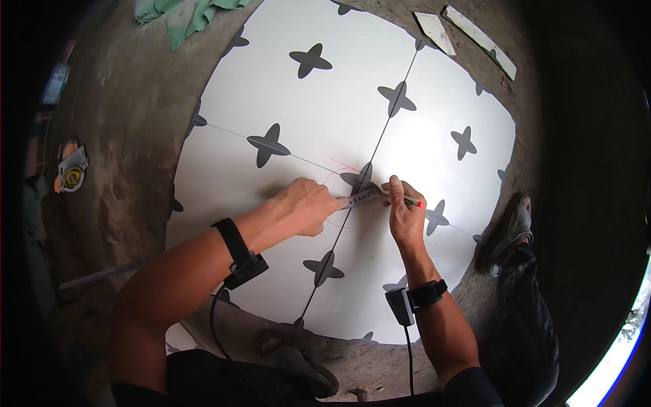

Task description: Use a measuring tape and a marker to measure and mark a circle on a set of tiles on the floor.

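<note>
White tiles (271,91) with dark four-petal marks lie edge to edge on the ground beneath my hands. A thin red line curves round the point where their joints meet. My left hand (305,207) is closed, with its fingertips pinching one end of a short strip with measuring marks (361,198), which lies across the joint. At its other end my right hand (405,210) grips a slim red-ended pen (412,202), thumb raised along it. The pen's tip is too small to make out.
A tape measure (71,178) lies far left, and a long thin strip (102,274) at lower left. Green cloth (180,19) sits at the upper left. Two cut tile pieces (435,34) (485,44) lie at the far right. My shoe (513,227) stands beside the tiles' right edge.
</note>
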Action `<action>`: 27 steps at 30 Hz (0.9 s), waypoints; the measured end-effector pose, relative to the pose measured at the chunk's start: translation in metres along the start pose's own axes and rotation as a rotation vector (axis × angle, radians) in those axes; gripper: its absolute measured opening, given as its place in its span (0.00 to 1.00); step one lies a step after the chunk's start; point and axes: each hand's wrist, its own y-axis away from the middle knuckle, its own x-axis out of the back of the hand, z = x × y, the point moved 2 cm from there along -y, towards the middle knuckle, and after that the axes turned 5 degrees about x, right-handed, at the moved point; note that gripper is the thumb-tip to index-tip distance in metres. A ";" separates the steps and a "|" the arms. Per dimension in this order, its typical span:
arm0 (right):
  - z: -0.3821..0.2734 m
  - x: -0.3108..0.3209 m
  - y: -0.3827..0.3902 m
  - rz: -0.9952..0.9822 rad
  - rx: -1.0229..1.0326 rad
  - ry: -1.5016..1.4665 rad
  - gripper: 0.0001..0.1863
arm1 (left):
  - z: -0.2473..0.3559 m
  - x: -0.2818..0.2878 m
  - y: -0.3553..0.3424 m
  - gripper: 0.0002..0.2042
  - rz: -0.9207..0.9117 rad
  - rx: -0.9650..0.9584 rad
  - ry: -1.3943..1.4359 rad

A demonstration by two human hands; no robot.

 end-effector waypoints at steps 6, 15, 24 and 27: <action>0.000 0.003 0.005 -0.005 -0.018 0.007 0.32 | 0.000 0.001 -0.001 0.31 0.007 -0.005 -0.045; 0.005 0.003 0.012 0.005 -0.026 0.002 0.31 | -0.002 0.002 -0.006 0.35 -0.087 -0.013 -0.122; 0.007 0.007 0.017 0.003 -0.029 0.020 0.31 | 0.001 -0.007 -0.006 0.36 -0.006 0.007 -0.185; 0.002 0.004 0.020 -0.003 -0.038 0.011 0.31 | -0.001 -0.012 -0.005 0.36 -0.004 -0.001 -0.252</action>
